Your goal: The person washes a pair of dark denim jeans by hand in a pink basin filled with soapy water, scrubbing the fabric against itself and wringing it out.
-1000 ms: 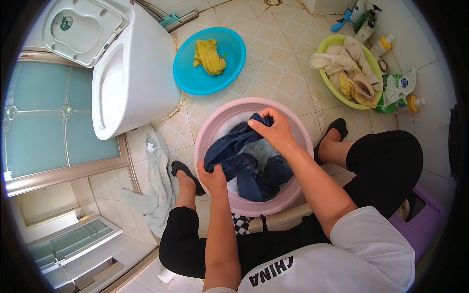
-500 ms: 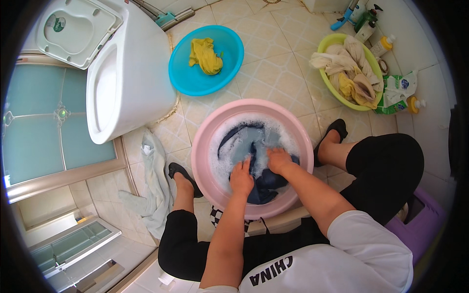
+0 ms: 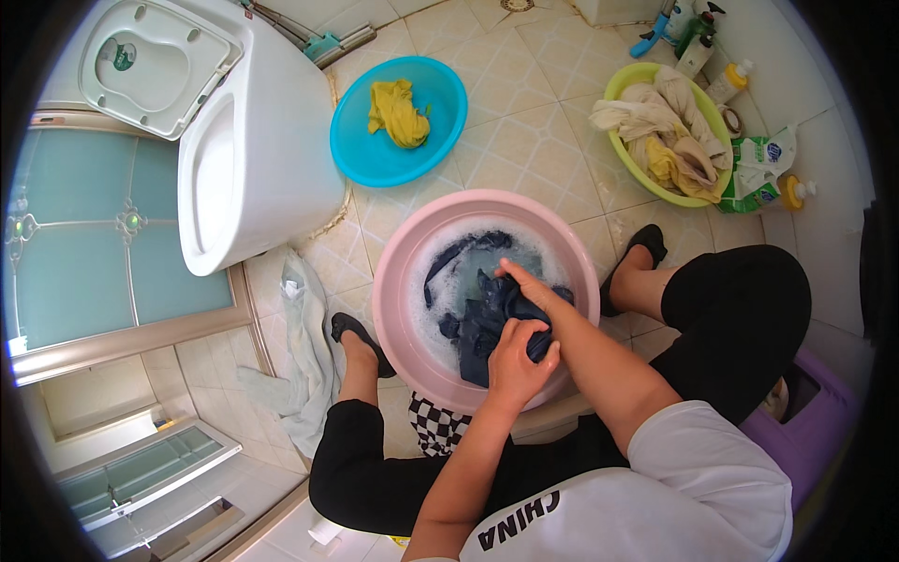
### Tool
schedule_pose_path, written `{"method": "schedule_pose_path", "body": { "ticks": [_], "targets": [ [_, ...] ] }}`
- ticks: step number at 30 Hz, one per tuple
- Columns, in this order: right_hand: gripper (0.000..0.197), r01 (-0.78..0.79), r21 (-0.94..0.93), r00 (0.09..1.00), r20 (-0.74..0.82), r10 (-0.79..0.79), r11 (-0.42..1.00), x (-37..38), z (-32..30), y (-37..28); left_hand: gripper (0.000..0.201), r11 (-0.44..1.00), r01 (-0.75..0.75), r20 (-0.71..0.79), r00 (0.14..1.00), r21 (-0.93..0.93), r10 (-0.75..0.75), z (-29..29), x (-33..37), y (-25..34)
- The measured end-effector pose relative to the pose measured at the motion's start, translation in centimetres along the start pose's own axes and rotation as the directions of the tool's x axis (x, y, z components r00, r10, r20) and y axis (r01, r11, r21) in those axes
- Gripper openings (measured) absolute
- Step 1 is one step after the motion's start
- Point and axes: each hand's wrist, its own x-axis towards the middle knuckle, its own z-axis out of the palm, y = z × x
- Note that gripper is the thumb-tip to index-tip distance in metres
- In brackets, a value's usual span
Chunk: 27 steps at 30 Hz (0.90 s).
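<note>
Dark navy wet cloth (image 3: 479,328) is bunched up in a pink basin (image 3: 393,309) of sudsy water (image 3: 440,253). My left hand (image 3: 517,363) is closed on the near side of the bunched cloth, its fingers curled at the right. Just beyond it, my right hand (image 3: 526,287) presses against the top of the bundle, with its fingers pointing forward and left and partly bent around the fabric. Part of the cloth still lies in the foam along the far left of the basin. What kind of garment it is cannot be made out.
Beyond the pink basin stands a blue basin (image 3: 351,155) with a yellow cloth (image 3: 400,114). A green basin (image 3: 618,89) of pale laundry, bottles (image 3: 729,84) and a toilet (image 3: 272,140) are around. A pale garment (image 3: 304,356) lies on the floor, left.
My left hand has moved right and taken hold of the navy cloth. The cloth has been gathered up between both hands, out of the water where it was lying flatter.
</note>
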Motion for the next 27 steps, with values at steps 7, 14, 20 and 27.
{"method": "schedule_pose_path", "body": {
  "ticks": [7,14,20,27],
  "targets": [
    [0.041,-0.063,-0.135,0.989,-0.143,0.044,0.989,-1.6,3.8,1.6,0.014,0.988,0.004,-0.396,0.917,0.153,0.057,-0.1,0.5,-1.7],
    [0.003,0.103,0.028,0.98,-0.176,-0.096,0.994,-4.0,6.2,2.4,0.016,0.968,0.188,-0.561,0.826,0.165,-0.064,-1.6,1.7,-4.4],
    [0.016,0.25,-0.274,0.93,-0.199,-0.309,0.928,-4.2,7.8,0.7,0.021,0.906,0.41,-0.571,0.771,0.105,-0.282,-4.3,2.4,-12.4],
    [0.048,0.29,-0.942,0.74,0.108,-0.664,0.169,-0.4,-1.5,1.8,0.041,0.911,0.326,-0.254,0.931,0.252,-0.263,-0.9,1.5,-13.2]
  ]
}}
